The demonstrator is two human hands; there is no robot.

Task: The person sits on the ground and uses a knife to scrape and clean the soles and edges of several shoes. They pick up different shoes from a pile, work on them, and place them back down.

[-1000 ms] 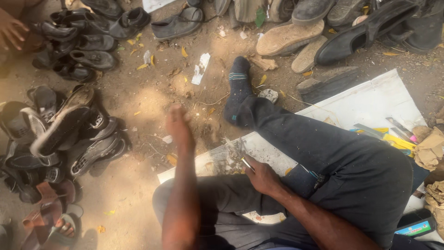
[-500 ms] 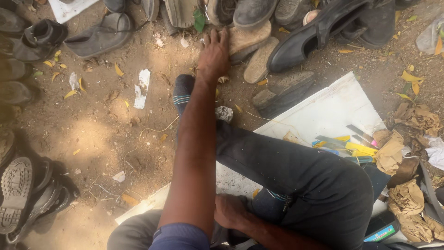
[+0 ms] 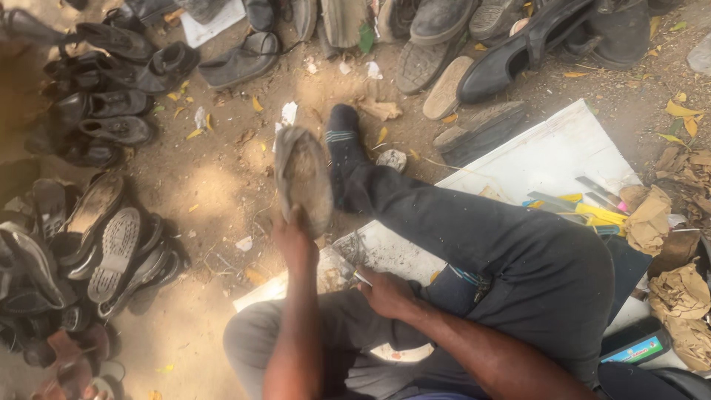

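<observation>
My left hand (image 3: 293, 241) grips the heel end of a worn, dusty shoe (image 3: 304, 178), held sole-up above the dirt beside my outstretched leg. The sock foot (image 3: 342, 141) lies just right of the shoe. My right hand (image 3: 386, 292) rests on my lap near my bent knee, closed on a small metal tool (image 3: 358, 275) whose tip sticks out to the left. Both forearms come in from the bottom edge. I sit on a white board (image 3: 548, 152) in dark trousers.
A row of shoes and loose soles (image 3: 444, 44) lines the far edge. A pile of dark shoes and sandals (image 3: 81, 244) lies at the left. Yellow-handled tools (image 3: 592, 211) sit on the board, with crumpled brown paper (image 3: 678, 296) at the right.
My left arm was stretched out to the far row of shoes; it has now drawn back holding the dusty shoe. My right hand stays on my lap.
</observation>
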